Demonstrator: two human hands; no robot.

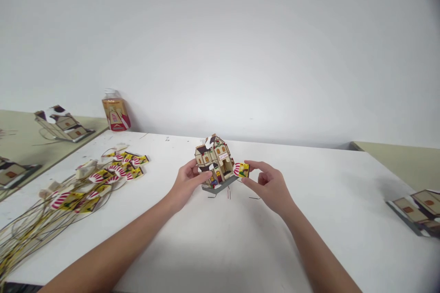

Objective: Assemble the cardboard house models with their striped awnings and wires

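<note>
Near the middle of the white table, my left hand (188, 184) grips a small model house (213, 160) by its left side. The house is cream with dark, white-patched roofs and a grey base, and it tilts a little. Thin wires show under the base. Between the thumb and fingers of my right hand (267, 184) is a small yellow piece with a red-and-white striped end (241, 170). Its striped end is close against the right side of the house; whether they touch I cannot tell.
Several striped pieces (120, 171) with long wires (37, 224) lie on the white table (192, 247) at the left. A bottle (116, 112) stands at the back left. Other model houses are at the far left (65, 124) and far right (417, 210). A wall (240, 55) rises behind.
</note>
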